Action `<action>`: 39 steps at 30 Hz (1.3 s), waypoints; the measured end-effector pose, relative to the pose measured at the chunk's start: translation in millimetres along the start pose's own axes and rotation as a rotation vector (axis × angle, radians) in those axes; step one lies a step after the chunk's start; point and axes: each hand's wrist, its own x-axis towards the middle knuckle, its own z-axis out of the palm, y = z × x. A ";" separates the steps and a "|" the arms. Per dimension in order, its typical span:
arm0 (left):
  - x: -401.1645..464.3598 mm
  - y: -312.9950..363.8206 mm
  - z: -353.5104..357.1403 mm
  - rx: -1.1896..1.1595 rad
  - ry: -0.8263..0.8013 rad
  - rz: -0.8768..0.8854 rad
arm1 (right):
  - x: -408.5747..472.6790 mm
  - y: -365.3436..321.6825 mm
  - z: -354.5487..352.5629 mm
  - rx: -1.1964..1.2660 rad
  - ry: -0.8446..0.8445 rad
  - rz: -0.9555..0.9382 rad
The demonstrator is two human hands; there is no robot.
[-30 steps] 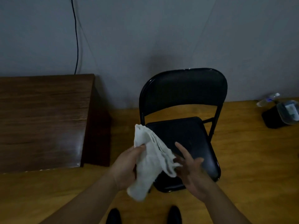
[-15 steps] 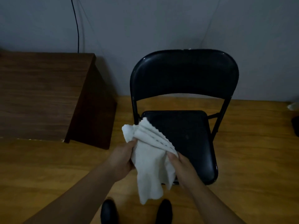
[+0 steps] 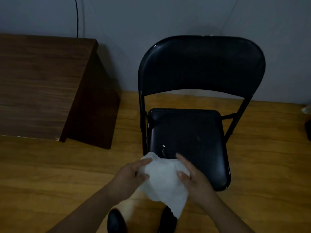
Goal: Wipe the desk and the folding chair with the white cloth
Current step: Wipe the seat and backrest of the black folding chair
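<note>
White cloth [image 3: 164, 182] lower now, bunched between both hands

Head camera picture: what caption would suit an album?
Both hands, left and right, bunch a white cloth before a black folding chair.

A yellow-brown wooden floor [image 3: 50, 174] carries everything here. On it, at the left against the grey wall, stands a dark brown wooden desk [image 3: 38, 84]. To the right of the desk, apart from it, a black folding chair [image 3: 193, 132] stands on the same floor, its back toward the wall. At the bottom edge, 2 black shoes [image 3: 116, 221] rest on the boards just in front of the chair
</note>
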 end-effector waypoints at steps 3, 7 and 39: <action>3.9 -21.2 6.6 0.420 0.067 0.144 | 0.6 19.3 6.6 -0.286 -0.065 0.080; 15.9 -37.1 11.5 0.543 0.149 0.251 | 3.1 28.4 19.3 -0.437 0.203 -0.019; 88.9 -115.0 77.7 0.729 -0.208 -0.015 | 137.1 79.2 73.3 -1.248 -0.062 -0.180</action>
